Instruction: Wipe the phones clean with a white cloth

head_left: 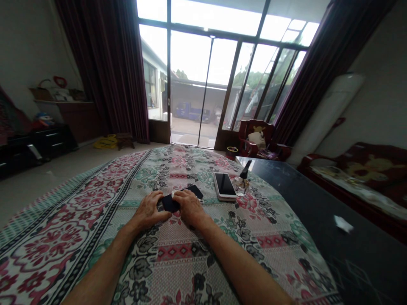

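Observation:
A dark, flat phone (170,204) lies slantwise on the patterned tablecloth (178,237). My left hand (149,209) steadies its near-left end, with the thumb along the near edge and the fingers at the far edge. Across the phone's middle, my right hand (190,207) is closed and pressed down. A bit of something white (174,194), perhaps a wipe, shows by its fingertips; most of it is hidden. To the right lies a white-edged device with a black screen (225,186). Beside that device stands a clear bottle with a black spray top (242,183).
A black glossy table (305,203) adjoins the cloth-covered one on the right, with a crumpled white piece (343,224) on it. Behind are a red wooden chair (259,137) and glass doors (197,93). A wooden sofa (365,169) stands far right.

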The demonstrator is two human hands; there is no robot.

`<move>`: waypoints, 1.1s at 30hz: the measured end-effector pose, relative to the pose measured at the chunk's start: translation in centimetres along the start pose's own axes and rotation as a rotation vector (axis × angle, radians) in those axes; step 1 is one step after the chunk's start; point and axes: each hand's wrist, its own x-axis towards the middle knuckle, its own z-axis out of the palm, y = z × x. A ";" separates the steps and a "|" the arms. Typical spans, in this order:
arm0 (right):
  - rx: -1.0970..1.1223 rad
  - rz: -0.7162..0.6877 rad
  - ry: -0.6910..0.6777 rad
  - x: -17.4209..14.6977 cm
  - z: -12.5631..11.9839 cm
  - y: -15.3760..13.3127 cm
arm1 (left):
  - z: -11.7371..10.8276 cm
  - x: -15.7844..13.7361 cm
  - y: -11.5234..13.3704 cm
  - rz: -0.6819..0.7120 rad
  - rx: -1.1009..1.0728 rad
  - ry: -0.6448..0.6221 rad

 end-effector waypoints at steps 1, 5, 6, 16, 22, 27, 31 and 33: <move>-0.013 0.035 0.005 0.0 -0.2 0.6 | 0.0 0.0 0.0 -0.003 0.001 -0.004; -0.062 0.199 0.046 -0.2 -1.4 3.1 | -0.2 0.0 0.3 -0.014 0.003 -0.024; -0.074 0.234 0.056 -0.3 -1.6 3.7 | -0.3 0.0 0.4 -0.016 0.002 -0.025; -0.141 0.259 -0.002 -0.4 -2.1 2.6 | -0.2 -0.1 0.4 -0.018 -0.012 -0.015; -0.083 0.043 -0.057 -0.5 -0.7 -1.3 | 0.6 -0.1 -0.3 0.016 -0.003 0.029; -0.020 0.029 -0.055 -0.5 -0.5 -1.5 | 0.6 -0.1 -0.4 0.027 -0.011 0.043; -0.033 0.136 -0.018 -0.2 -1.2 0.6 | 0.4 0.0 -0.2 0.013 -0.007 0.026; -0.048 0.196 0.002 -0.2 -1.5 1.8 | 0.2 0.0 -0.1 0.003 -0.009 0.013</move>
